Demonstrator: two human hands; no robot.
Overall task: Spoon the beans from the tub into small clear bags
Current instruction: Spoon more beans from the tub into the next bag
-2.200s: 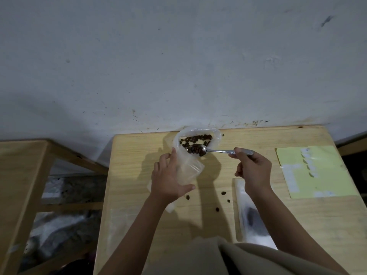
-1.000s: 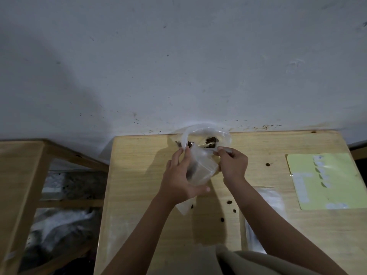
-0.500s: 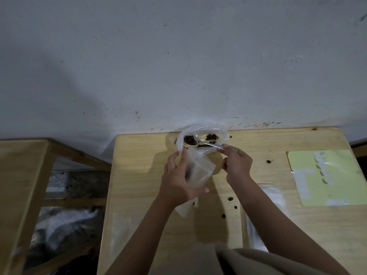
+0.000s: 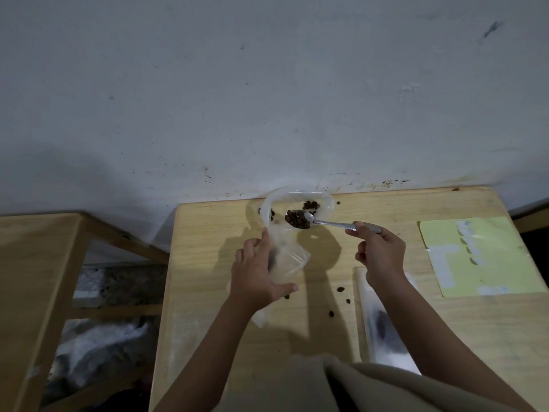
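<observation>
- Nearest the camera, a beige sleeve (image 4: 371, 382) fills the lower edge, and both forearms reach out from it over the wooden surface (image 4: 208, 263).
- To the right of the arms, a long clear packet (image 4: 383, 328) with a dark patch inside lies flat on the surface; whether it is filled cannot be told.
- Several loose beans (image 4: 340, 289) lie scattered on the surface between the arms, so some have already missed a bag.
- The left hand (image 4: 255, 278) curls its fingers and thumb round a small clear bag (image 4: 285, 260), holding it up off the surface with its mouth turned toward the tub; the bag's contents are hard to make out.
- The right hand (image 4: 377, 251) pinches the handle of a metal spoon (image 4: 326, 223), whose bowl carries a heap of beans (image 4: 297, 219) above the tub.
- The tub (image 4: 323, 203), a translucent round container, sits at the far edge of the surface against the wall (image 4: 267, 99), with only a few beans visible inside.
- A yellow-green sheet (image 4: 475, 257) lies far right, well apart from the work.
- Likely risk: the spoon is heaped and the bag is limp, so a tilt of the bowl on the way over could roll beans onto the surface.
- Another risk: if the mouth sags shut under the left hand's hold, the spoon may catch the film and tip its load outside.
</observation>
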